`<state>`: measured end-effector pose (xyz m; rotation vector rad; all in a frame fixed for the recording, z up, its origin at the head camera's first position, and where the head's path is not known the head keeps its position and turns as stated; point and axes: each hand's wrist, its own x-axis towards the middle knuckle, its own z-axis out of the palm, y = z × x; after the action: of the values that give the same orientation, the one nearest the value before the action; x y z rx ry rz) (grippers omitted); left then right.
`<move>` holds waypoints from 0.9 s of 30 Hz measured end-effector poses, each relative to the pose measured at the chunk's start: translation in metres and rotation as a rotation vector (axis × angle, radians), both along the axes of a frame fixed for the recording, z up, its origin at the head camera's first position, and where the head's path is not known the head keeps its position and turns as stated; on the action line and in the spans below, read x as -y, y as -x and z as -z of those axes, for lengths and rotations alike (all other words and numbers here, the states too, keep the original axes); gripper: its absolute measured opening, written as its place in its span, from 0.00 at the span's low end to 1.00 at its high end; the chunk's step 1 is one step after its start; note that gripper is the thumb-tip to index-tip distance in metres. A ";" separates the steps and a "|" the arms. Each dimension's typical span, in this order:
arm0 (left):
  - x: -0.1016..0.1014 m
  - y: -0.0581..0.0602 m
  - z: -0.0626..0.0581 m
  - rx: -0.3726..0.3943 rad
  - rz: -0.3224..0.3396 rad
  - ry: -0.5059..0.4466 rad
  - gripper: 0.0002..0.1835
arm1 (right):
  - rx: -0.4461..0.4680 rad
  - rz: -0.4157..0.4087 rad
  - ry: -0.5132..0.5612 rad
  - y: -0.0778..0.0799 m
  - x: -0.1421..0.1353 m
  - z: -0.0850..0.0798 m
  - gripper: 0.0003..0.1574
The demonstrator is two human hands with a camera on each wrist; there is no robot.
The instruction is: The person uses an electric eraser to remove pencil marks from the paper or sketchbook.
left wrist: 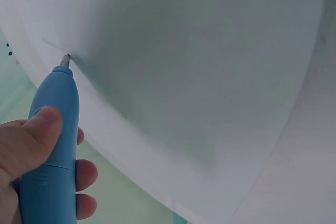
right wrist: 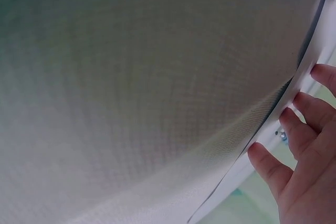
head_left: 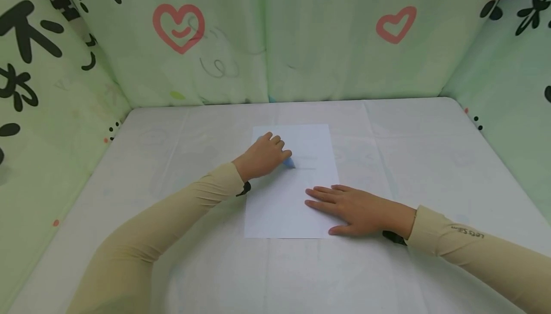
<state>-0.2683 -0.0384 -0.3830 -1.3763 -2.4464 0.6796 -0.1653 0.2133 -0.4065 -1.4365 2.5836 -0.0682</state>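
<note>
A white sheet of paper [head_left: 280, 208] lies on the table, with faint horizontal lines [head_left: 306, 168] in its upper half. My left hand [head_left: 263, 156] is over the sheet's upper left part and grips a thick blue electric eraser [left wrist: 55, 114]. In the left wrist view the thumb lies along its body and fingers wrap the far side; its narrow metal tip meets the paper by a faint line. My right hand [head_left: 353, 208] rests flat with spread fingers on the sheet's lower right edge. In the right wrist view, its fingertips [right wrist: 257, 150] touch the paper's edge.
A white cloth [head_left: 206, 275] covers the table under the paper. Light green curtains [head_left: 318, 55] with red hearts and black drawings stand behind the table and on both sides.
</note>
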 end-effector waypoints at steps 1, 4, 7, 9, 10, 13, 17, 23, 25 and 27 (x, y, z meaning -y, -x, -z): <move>0.000 0.000 0.000 0.003 0.007 -0.003 0.10 | 0.000 0.001 -0.002 0.000 0.000 0.000 0.42; -0.002 0.000 0.001 0.011 0.021 -0.003 0.10 | 0.005 0.003 -0.001 0.000 0.000 -0.001 0.42; -0.003 0.001 0.000 0.011 0.018 0.001 0.10 | 0.006 0.003 0.000 0.000 0.000 -0.001 0.42; -0.003 0.001 0.000 0.010 0.015 0.001 0.10 | 0.006 0.001 0.001 0.000 0.000 -0.002 0.42; -0.003 0.002 0.000 0.009 0.015 0.000 0.10 | 0.004 0.000 0.002 0.000 0.000 -0.002 0.42; -0.002 0.002 0.000 0.007 0.010 -0.002 0.10 | 0.003 -0.002 0.003 -0.001 0.000 -0.002 0.42; -0.001 0.002 0.000 0.012 0.000 0.003 0.11 | 0.002 0.000 0.000 -0.001 0.000 -0.003 0.42; -0.004 0.001 0.000 0.015 0.012 0.000 0.11 | 0.001 0.002 -0.003 -0.001 0.000 -0.004 0.42; -0.004 0.001 0.000 0.004 0.010 0.004 0.11 | -0.003 -0.002 0.001 -0.001 0.000 -0.003 0.42; -0.004 0.001 0.000 0.004 0.016 0.004 0.11 | -0.007 -0.005 0.001 -0.001 0.000 -0.002 0.42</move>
<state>-0.2690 -0.0339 -0.3827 -1.3982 -2.4356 0.6792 -0.1642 0.2133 -0.4041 -1.4462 2.5857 -0.0645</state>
